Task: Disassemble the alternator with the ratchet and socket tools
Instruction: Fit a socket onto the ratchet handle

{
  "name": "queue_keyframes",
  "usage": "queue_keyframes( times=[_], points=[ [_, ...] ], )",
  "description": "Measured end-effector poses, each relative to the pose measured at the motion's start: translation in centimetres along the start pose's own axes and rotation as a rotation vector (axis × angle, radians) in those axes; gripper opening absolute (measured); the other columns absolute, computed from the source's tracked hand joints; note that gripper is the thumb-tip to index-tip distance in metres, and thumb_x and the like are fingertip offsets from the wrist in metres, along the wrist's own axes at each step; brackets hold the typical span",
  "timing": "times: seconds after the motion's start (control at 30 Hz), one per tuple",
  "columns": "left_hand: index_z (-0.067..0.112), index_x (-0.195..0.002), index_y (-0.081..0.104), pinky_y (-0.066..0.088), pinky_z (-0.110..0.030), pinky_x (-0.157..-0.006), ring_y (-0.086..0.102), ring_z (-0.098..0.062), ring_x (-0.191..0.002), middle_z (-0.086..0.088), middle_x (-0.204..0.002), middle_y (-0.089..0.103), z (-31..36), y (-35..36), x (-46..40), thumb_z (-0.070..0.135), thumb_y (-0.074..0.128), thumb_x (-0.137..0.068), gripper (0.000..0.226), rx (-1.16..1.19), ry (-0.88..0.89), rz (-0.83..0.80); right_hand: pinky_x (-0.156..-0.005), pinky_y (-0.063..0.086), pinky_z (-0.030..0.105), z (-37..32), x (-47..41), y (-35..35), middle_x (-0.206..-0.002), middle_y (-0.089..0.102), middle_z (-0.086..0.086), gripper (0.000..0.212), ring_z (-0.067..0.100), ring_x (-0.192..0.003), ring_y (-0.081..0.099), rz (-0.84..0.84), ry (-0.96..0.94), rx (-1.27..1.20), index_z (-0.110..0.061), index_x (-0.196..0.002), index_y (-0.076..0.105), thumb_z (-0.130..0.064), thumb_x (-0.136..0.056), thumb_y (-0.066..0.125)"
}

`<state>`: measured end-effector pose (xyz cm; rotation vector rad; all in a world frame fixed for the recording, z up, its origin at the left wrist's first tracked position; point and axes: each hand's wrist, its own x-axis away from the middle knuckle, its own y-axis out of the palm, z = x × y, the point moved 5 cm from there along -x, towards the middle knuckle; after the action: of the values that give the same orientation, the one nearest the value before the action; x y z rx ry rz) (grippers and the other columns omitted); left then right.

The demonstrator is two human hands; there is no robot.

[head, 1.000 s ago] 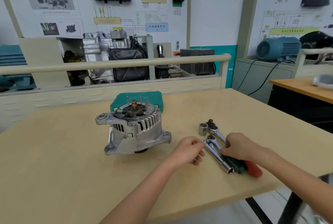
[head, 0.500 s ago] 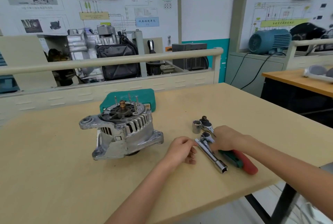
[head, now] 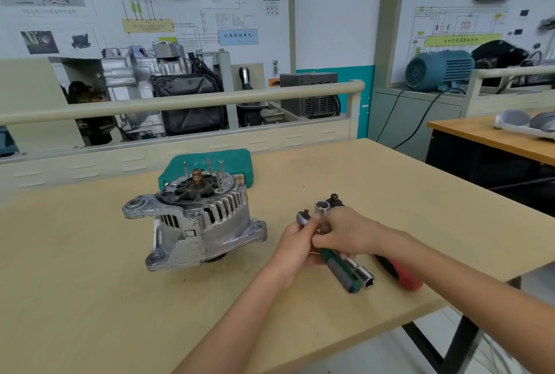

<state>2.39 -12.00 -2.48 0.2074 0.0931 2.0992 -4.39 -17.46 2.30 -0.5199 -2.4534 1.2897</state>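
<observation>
The silver alternator (head: 195, 220) stands on the wooden table (head: 90, 298), shaft end up. To its right, my left hand (head: 295, 246) grips a green-handled ratchet (head: 341, 273) near its head, thumb on the head. My right hand (head: 348, 234) curls its fingers round the same ratchet's neck from the right. A short chrome socket (head: 321, 208) shows just behind my right knuckles; whether it touches the hand I cannot tell. A long socket (head: 364, 277) lies under the green handle. A second, red-handled ratchet (head: 401, 276) lies beneath my right forearm.
A green tool case (head: 210, 163) lies behind the alternator. A beige rail (head: 180, 103) and an engine display close off the table's far side. The table's right edge drops off near my right arm. Another bench (head: 486, 136) stands at the right.
The green-handled ratchet has come up off the table into both hands, with its head turned left. My left hand has gone from resting beside the tools to gripping it.
</observation>
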Motion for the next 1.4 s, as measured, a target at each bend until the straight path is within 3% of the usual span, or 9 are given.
queue_keyframes(
  times=[0.1, 0.23, 0.43, 0.73, 0.83, 0.97, 1.1, 1.27, 1.4],
  points=[
    [0.014, -0.086, 0.056, 0.045, -0.019, -0.044, 0.058, -0.007, -0.043, 0.003, -0.049, 0.063, 0.0, -1.5, 0.1, 0.030, 0.040, -0.099, 0.026, -0.170, -0.003, 0.095, -0.038, 0.041, 0.018, 0.3, -0.3, -0.6, -0.055, 0.053, 0.007, 0.023, 0.010, -0.035, 0.048, -0.021, 0.012, -0.135, -0.006, -0.068, 0.056, -0.011, -0.087, 0.044],
    [0.010, -0.098, 0.058, 0.040, -0.019, -0.043, 0.048, -0.011, -0.036, 0.001, -0.043, 0.054, -0.4, -3.0, 0.0, 0.031, 0.039, -0.100, 0.029, -0.209, -0.049, 0.095, -0.036, 0.037, 0.018, 3.2, -1.8, -4.1, -0.055, 0.049, 0.005, 0.024, 0.012, -0.038, 0.046, 0.197, 0.111, -0.209, -0.002, -0.079, 0.054, -0.011, -0.096, 0.039],
    [0.012, -0.109, 0.059, 0.039, -0.020, -0.043, 0.046, -0.011, -0.038, 0.004, -0.043, 0.047, -0.6, -3.2, -0.6, 0.033, 0.041, -0.099, 0.029, -0.231, -0.044, 0.018, -0.037, 0.041, 0.019, 5.8, -2.6, -2.5, -0.063, 0.055, 0.005, 0.011, 0.013, -0.045, 0.050, 0.074, 0.212, -0.110, 0.000, -0.092, 0.054, -0.007, -0.093, 0.046],
    [0.013, -0.105, 0.060, 0.035, -0.017, -0.040, 0.040, -0.010, -0.034, 0.005, -0.039, 0.046, -1.1, -2.9, -0.4, 0.028, 0.042, -0.097, 0.025, -0.348, 0.035, -0.004, -0.044, 0.045, 0.022, 6.0, -3.0, -0.3, -0.041, 0.051, 0.000, 0.027, 0.015, -0.039, 0.047, -0.013, 0.293, 0.104, -0.009, -0.062, 0.045, -0.013, -0.087, 0.053],
    [0.002, -0.106, 0.057, 0.036, -0.017, -0.042, 0.040, -0.010, -0.033, 0.005, -0.039, 0.046, -1.0, -3.1, -0.2, 0.027, 0.043, -0.096, 0.030, -0.345, 0.037, 0.017, -0.042, 0.046, 0.020, 5.9, -3.0, -0.2, -0.050, 0.053, 0.004, 0.021, 0.014, -0.040, 0.050, -0.017, 0.319, 0.054, -0.010, -0.065, 0.043, -0.008, -0.085, 0.053],
    [0.012, -0.098, 0.052, 0.036, -0.018, -0.042, 0.041, -0.010, -0.035, 0.008, -0.043, 0.045, -0.9, -3.2, 0.2, 0.023, 0.040, -0.097, 0.016, -0.302, 0.047, -0.005, -0.044, 0.043, 0.019, 5.4, -2.9, -0.2, -0.059, 0.047, 0.003, 0.028, 0.015, -0.045, 0.051, -0.001, 0.298, 0.173, -0.011, -0.063, 0.037, -0.014, -0.085, 0.053],
    [0.014, -0.087, 0.047, 0.039, -0.016, -0.046, 0.043, -0.008, -0.039, 0.005, -0.055, 0.049, -0.5, -3.0, 0.7, 0.022, 0.040, -0.100, 0.016, -0.326, 0.134, 0.001, -0.045, 0.029, 0.019, 4.9, -2.3, -1.9, -0.057, 0.042, 0.002, 0.035, 0.014, -0.055, 0.041, 0.117, 0.215, 0.222, -0.010, -0.059, 0.039, -0.023, -0.084, 0.058],
    [0.027, -0.123, 0.053, 0.043, -0.020, -0.041, 0.055, -0.015, -0.041, 0.000, -0.080, 0.072, 0.8, -3.2, 1.5, 0.018, 0.050, -0.097, 0.028, -0.149, 0.244, 0.069, -0.053, 0.042, 0.014, 2.2, -0.5, -2.1, -0.067, 0.060, 0.003, 0.012, 0.011, -0.055, 0.053, 0.119, -0.083, -0.342, -0.006, -0.089, 0.057, -0.017, -0.089, 0.057],
    [0.025, -0.128, 0.056, 0.041, -0.022, -0.036, 0.059, -0.017, -0.044, 0.009, -0.114, 0.067, 2.0, -3.6, 2.2, 0.017, 0.061, -0.091, 0.039, -0.195, 0.372, 0.153, -0.062, 0.047, 0.022, 1.0, -0.1, -0.9, -0.076, 0.055, -0.003, 0.006, 0.005, -0.056, 0.056, 0.155, -0.184, -0.271, -0.018, -0.088, 0.053, -0.018, -0.094, 0.051]
  ],
)
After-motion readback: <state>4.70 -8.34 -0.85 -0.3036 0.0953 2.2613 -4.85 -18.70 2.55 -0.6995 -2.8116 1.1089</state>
